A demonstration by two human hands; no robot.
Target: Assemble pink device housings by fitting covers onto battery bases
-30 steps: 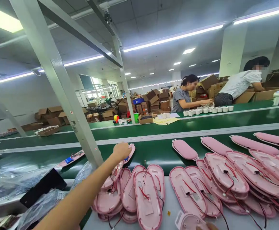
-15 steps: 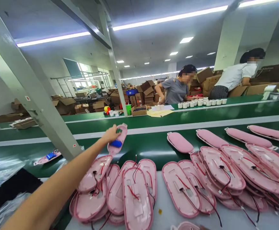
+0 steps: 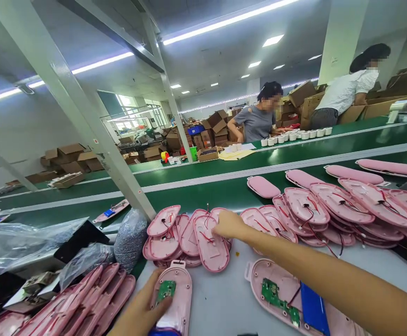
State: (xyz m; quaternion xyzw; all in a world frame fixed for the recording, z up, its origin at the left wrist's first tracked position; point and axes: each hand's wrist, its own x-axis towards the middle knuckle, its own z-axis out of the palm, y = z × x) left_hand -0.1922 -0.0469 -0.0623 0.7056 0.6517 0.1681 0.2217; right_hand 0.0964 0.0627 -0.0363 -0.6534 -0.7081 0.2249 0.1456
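My left hand [image 3: 145, 301] grips a pink plastic shell [image 3: 180, 291] at the bottom centre, thumb over its green circuit board [image 3: 166, 289]. A blue battery [image 3: 164, 331] shows at that shell's lower end. Farther forward, my right hand [image 3: 229, 225] has its fingers curled at the edge of a pink cover [image 3: 212, 252] with red wires, on a pile of similar covers. Its fingertips are partly hidden. Under my right forearm lies another pink shell [image 3: 259, 275], open side up, with a green board [image 3: 273, 294] and a blue battery [image 3: 313, 308].
Pink covers [image 3: 305, 205] with dangling wires are heaped at right. More pink shells [image 3: 94, 298] lean stacked at lower left, beside clear plastic bags [image 3: 24, 242]. A slanting metal post [image 3: 115, 172] rises by the green conveyor [image 3: 189, 186]. Two people work beyond it.
My left hand has come back from the conveyor and now holds a shell close to me. My right arm has entered and reached the cover pile. The view has tilted and turned left.
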